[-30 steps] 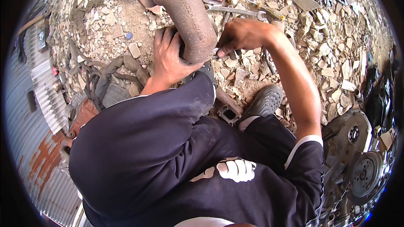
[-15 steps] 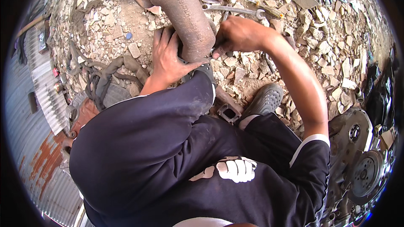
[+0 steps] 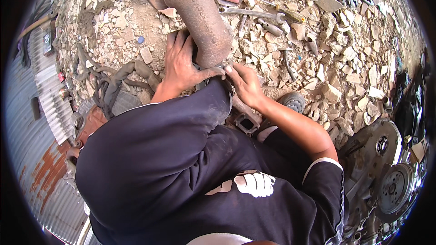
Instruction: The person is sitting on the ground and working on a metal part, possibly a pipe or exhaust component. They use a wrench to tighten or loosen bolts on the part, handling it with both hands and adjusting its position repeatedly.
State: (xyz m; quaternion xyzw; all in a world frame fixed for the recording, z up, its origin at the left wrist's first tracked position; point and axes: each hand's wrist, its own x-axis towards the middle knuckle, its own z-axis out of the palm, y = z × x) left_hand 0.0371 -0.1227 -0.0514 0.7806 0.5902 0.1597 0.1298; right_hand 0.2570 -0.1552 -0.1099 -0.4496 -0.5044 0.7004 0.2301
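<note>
Pipe elbow (image 3: 197,18): located in front of the body, above the stony ground (image 3: 147,22), lower end between both hands. Ground: dry earth under loose, angular, flat-sided chips. At left, corrugated sheet metal (image 3: 27,127): ribbed, grey, with rust-red patches. At right, engine assembly (image 3: 379,147): dull grey metal, with round drilled disc (image 3: 395,187). Elbow body: rust-brown metal, coarse and grainy, smoothly curved; flat flange with hole at the far left end. Left of the elbow, dark hoses (image 3: 144,71): flexible, looped, matt.

Left hand (image 3: 181,66): grip clamped on the elbow's lower end, fingers along the left side, thumb along the lower edge. Right hand (image 3: 247,84): thumb and fingers bent toward the elbow's lower right edge, at a small metal fitting; grip apart or together, cannot tell. Near the shoe (image 3: 293,102), flanged pipe (image 3: 246,122): rusty, square-ended, with dark square opening. Beyond the right hand, wrench (image 3: 252,13): smooth steel, open-jawed. Beside the wrench, screwdriver (image 3: 292,14): slim shaft, yellowish handle. Closer in, T-shaped metal piece (image 3: 288,62): dark, narrow. Far left, blue cap (image 3: 141,40): small, round.
</note>
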